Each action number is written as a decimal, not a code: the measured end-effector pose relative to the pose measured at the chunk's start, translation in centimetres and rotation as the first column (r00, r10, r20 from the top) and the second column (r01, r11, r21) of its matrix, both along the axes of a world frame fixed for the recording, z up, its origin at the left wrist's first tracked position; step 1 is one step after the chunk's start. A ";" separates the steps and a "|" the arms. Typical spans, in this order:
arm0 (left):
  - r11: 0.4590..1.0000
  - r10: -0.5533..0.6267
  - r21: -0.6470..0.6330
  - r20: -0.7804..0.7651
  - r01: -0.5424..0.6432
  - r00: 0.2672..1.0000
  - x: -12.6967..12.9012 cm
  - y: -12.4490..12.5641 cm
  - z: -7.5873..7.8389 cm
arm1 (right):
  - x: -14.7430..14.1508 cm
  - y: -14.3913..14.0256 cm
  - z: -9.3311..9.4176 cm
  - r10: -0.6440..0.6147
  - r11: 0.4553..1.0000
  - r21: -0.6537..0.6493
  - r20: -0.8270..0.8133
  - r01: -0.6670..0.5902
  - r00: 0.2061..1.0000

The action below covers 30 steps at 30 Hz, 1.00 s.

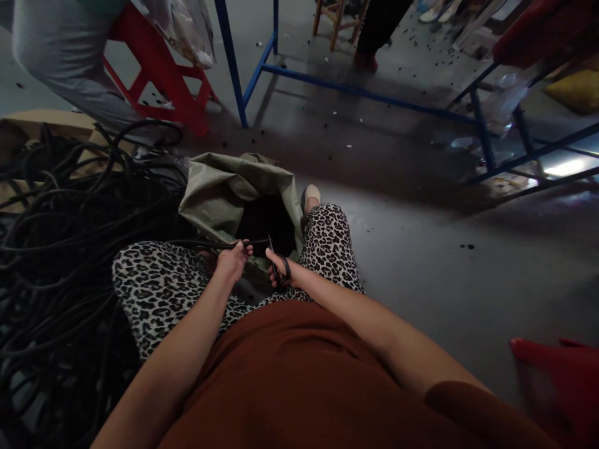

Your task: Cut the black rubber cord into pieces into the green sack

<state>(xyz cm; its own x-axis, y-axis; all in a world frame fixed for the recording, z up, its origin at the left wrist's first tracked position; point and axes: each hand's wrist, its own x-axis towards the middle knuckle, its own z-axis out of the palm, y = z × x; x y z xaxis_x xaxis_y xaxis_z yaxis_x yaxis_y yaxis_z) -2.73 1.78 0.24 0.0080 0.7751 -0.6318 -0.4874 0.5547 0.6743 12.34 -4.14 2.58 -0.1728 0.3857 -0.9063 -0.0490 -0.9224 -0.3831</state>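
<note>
Black, slender, smooth cord (258, 242) stretches from the left, pinched in the left hand (234, 260) over the crumpled olive plastic-fabric sack (213, 194); the right hand (283, 272) grips black-handled scissors (287, 267) by the cord's right end. Tangled dark rubbery coils (70, 227) heap at left.

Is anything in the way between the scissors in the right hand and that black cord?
Nothing visible. The left hand holds the black cord near its end, and the blades of the scissors in the right hand point up right beside it. Whether they touch is too small to tell.
</note>
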 end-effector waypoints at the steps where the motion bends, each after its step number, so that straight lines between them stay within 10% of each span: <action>1: 1.000 -0.003 0.000 0.003 0.003 1.000 0.0 0.0 0.0 | 0.0 0.0 -0.1 -0.003 1.000 0.013 0.007 0.003 1.000; 30: 1.000 -0.019 -0.024 -0.064 0.017 0.998 0.1 -0.3 -1.1 | -0.7 -0.5 -1.1 -0.044 0.995 0.099 0.156 0.029 0.987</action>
